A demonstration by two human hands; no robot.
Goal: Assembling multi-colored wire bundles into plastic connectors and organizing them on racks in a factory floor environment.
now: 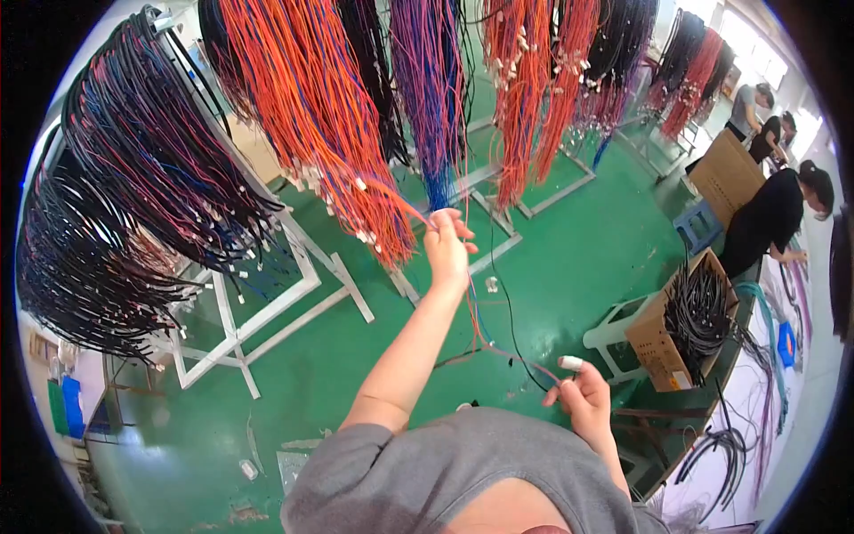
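Ahead of me, my left hand (447, 245) is raised to the hanging bundles, its fingers closed on a few thin orange and pink wires (406, 203). Blue and purple wires (436, 169) hang just behind it. From there, thin wires (476, 325) run down and across to my right hand (584, 402), low and close to my body. That hand pinches them between its fingers; their very ends are hidden. A white wrap or cap (570, 362) shows at one of its fingertips. A black wire (509, 303) also hangs down toward this hand.
Black bundles (133, 151) and orange bundles (294, 89) hang from racks with pale metal legs (240, 334). At right stand a white stool (614, 334), a carton of black cables (658, 347) and a table with loose wires (756, 418). Several people (769, 218) work farther right.
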